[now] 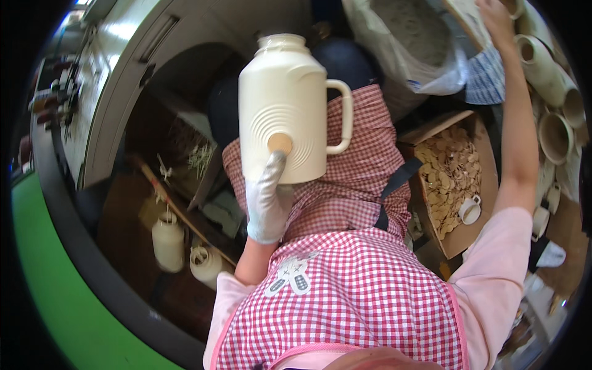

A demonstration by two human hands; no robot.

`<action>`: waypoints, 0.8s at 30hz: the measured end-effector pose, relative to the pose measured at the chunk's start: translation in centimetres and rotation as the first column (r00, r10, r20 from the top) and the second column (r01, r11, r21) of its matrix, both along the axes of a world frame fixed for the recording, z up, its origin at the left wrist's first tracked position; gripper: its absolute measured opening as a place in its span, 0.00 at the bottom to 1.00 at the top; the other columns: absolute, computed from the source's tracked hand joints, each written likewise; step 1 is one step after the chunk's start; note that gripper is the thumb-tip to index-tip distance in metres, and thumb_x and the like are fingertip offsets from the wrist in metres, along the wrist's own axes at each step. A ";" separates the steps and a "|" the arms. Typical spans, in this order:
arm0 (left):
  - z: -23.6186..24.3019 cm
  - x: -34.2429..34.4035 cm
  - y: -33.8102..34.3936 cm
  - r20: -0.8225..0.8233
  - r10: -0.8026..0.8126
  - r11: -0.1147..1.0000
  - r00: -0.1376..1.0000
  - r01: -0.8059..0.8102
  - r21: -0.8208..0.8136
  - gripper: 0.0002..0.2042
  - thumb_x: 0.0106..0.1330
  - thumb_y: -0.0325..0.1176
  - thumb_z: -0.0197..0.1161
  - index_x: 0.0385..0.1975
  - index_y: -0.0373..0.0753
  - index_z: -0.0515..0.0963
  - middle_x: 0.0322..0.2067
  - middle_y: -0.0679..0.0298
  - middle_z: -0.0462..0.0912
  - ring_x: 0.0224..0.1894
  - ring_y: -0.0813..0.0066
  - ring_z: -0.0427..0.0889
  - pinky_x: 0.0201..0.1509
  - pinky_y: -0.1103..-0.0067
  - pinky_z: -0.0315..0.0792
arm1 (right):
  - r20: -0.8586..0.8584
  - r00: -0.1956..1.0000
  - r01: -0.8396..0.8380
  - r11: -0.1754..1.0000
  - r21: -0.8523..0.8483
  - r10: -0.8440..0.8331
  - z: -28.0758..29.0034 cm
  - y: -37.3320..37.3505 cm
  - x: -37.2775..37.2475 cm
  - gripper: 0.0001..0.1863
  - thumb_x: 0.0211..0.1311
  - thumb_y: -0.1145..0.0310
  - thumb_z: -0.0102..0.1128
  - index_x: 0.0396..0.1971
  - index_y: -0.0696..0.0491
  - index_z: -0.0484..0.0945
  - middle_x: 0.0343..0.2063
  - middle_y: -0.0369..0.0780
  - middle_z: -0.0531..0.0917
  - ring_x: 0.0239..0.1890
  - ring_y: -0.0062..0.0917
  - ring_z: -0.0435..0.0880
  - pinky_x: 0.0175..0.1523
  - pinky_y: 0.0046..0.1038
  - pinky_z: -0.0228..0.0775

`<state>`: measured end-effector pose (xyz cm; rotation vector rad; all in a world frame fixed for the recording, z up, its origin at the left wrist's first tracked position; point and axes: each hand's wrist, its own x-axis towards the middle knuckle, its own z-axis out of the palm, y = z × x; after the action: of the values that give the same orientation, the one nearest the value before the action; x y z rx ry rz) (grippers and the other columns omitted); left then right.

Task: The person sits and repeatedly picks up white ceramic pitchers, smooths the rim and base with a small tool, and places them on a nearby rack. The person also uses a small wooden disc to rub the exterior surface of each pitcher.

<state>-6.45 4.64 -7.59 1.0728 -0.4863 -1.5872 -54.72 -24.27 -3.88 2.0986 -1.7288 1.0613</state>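
Head view: the left hand [266,200], in a pale glove, holds a cream jug [285,108] up at 12 o'clock from the apron [345,290], its fingers wrapped about the jug's lower edge and the forefinger pressed on a tan spot. The jug's handle points to 3 o'clock. The right hand [496,21] reaches far out to 1 o'clock, touching a striped cloth [484,77]; whether its fingers grip anything I cannot tell. A box of tan discs [450,179] sits at 3 o'clock, with a white cup [470,209] on it. Two more jugs [185,250] stand at 8 o'clock on the floor.
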 end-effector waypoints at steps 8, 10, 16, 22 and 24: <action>1.2 -0.7 -0.3 0.001 0.048 0.999 0.999 -0.048 0.006 0.24 0.76 0.32 0.60 0.70 0.37 0.66 0.63 0.59 0.75 0.65 0.69 0.76 0.69 0.68 0.72 | 0.907 0.357 -0.851 0.322 0.415 -0.225 -0.4 24.4 23.9 0.22 0.79 0.69 0.51 0.69 0.54 0.72 0.19 0.32 0.76 0.16 0.12 0.75 0.22 0.16 0.69; 1.0 -0.6 0.1 0.000 0.048 0.999 0.999 -0.048 -0.005 0.24 0.76 0.33 0.60 0.69 0.38 0.67 0.64 0.59 0.76 0.65 0.68 0.76 0.69 0.65 0.72 | 0.866 0.498 -0.794 0.377 0.477 -0.045 -1.4 26.4 26.8 0.24 0.79 0.71 0.50 0.73 0.48 0.69 0.19 0.32 0.76 0.16 0.12 0.72 0.23 0.18 0.68; -0.4 0.3 1.1 0.119 -0.048 0.979 0.992 0.071 -0.192 0.22 0.76 0.22 0.56 0.69 0.37 0.68 0.69 0.59 0.68 0.69 0.68 0.72 0.73 0.68 0.70 | 0.789 0.586 -0.740 0.520 0.427 0.187 -2.2 27.4 28.7 0.25 0.79 0.72 0.51 0.72 0.45 0.70 0.15 0.34 0.74 0.17 0.14 0.71 0.25 0.21 0.67; -1.2 0.6 1.5 0.105 -0.018 0.986 0.994 0.035 -0.164 0.26 0.72 0.16 0.58 0.70 0.37 0.66 0.70 0.58 0.67 0.70 0.66 0.71 0.73 0.70 0.71 | 0.762 0.594 -0.724 0.584 0.367 0.257 -3.3 27.7 29.0 0.25 0.76 0.73 0.55 0.71 0.46 0.73 0.16 0.36 0.76 0.17 0.17 0.73 0.26 0.24 0.69; -1.6 0.8 1.5 0.075 -0.004 0.988 0.997 0.015 -0.153 0.28 0.70 0.14 0.60 0.70 0.37 0.67 0.70 0.58 0.68 0.70 0.66 0.71 0.73 0.70 0.71 | 0.678 0.661 -0.672 0.655 0.346 0.321 -3.2 27.8 29.4 0.25 0.75 0.74 0.57 0.69 0.47 0.74 0.18 0.39 0.78 0.17 0.21 0.75 0.26 0.26 0.71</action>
<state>-5.61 6.16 -9.19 1.0159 -0.6536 -1.4965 -25.29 3.49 -7.04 3.0644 -1.9006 1.6218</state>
